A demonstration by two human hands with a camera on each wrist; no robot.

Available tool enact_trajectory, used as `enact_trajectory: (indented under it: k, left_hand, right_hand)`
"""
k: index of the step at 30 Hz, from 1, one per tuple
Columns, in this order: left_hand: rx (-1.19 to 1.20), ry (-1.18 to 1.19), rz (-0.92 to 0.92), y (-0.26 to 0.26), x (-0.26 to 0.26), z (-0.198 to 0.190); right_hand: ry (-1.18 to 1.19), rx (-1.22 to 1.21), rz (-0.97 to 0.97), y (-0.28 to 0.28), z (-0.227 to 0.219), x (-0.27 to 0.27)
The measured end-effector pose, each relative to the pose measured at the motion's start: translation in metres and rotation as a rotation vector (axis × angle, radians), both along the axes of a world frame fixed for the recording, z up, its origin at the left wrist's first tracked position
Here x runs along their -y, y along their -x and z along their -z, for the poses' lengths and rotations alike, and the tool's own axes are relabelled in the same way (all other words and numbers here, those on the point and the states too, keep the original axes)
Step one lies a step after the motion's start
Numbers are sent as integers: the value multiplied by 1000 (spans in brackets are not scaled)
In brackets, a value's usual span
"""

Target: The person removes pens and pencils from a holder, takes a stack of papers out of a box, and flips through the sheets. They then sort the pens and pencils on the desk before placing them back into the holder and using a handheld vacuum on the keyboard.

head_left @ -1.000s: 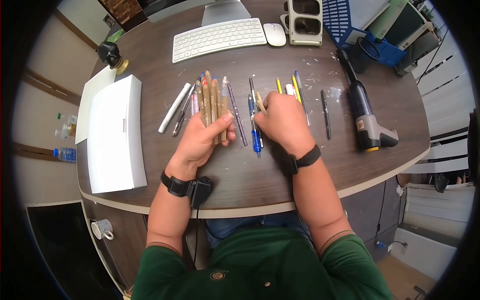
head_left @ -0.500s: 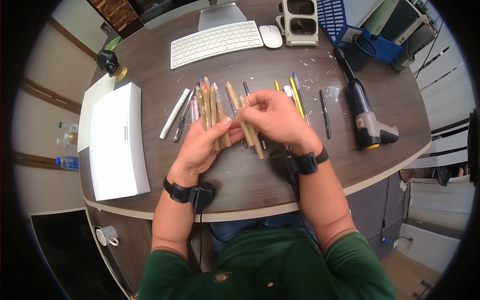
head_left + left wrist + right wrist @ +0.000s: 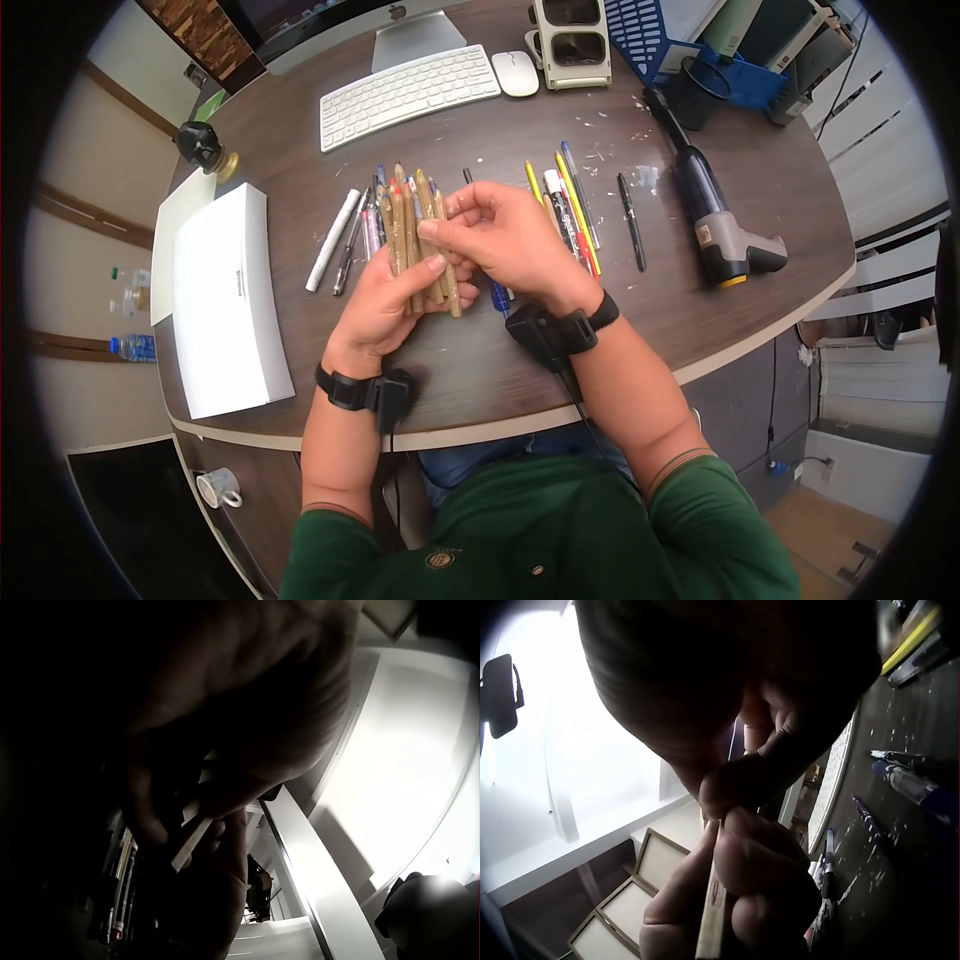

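Note:
In the head view my left hand (image 3: 365, 312) grips an upright bundle of wood-coloured pencils (image 3: 398, 222), thumb across their front. My right hand (image 3: 520, 240) has come in against the bundle's right side, pinching pencils between thumb and fingers there. Close up in the right wrist view, one pencil (image 3: 711, 919) runs between the left hand's fingers, with the right fingertips touching at its upper end. The left wrist view is dark; a pencil end (image 3: 187, 847) sticks out below the hand. Under the right hand a blue pen (image 3: 499, 296) lies partly hidden.
Left of the bundle lie a white marker (image 3: 333, 240) and a dark pen (image 3: 350, 245). Right of the hands are a yellow pen (image 3: 534, 182), other pens and a black pen (image 3: 632, 220). A handheld vacuum (image 3: 705, 200), keyboard (image 3: 410, 95), mouse (image 3: 515, 73) and white box (image 3: 225, 300) surround them.
My right hand picked up pencils from among the pens on the right, then carried them left to the bundle. My left hand kept its grip on the bundle.

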State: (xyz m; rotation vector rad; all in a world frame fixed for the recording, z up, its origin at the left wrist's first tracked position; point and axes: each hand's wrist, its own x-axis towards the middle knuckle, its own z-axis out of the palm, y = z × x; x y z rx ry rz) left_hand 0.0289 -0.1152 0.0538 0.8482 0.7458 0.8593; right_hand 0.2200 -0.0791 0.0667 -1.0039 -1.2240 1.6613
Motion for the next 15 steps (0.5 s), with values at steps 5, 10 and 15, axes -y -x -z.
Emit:
enact_trajectory:
  k: [5,10,15]
  left_hand:
    - [-6,46,-17,-6,3,-5]
    - [1,35,-93,-4,-1,8]
    - [-37,-16,-187,-7,-2,4]
  right_hand:
    - [-158,116,59,1,7,-4]
    - [-415,506,259,-23,-6,0]
    - [-350,1040,391,-72,-21,-2]
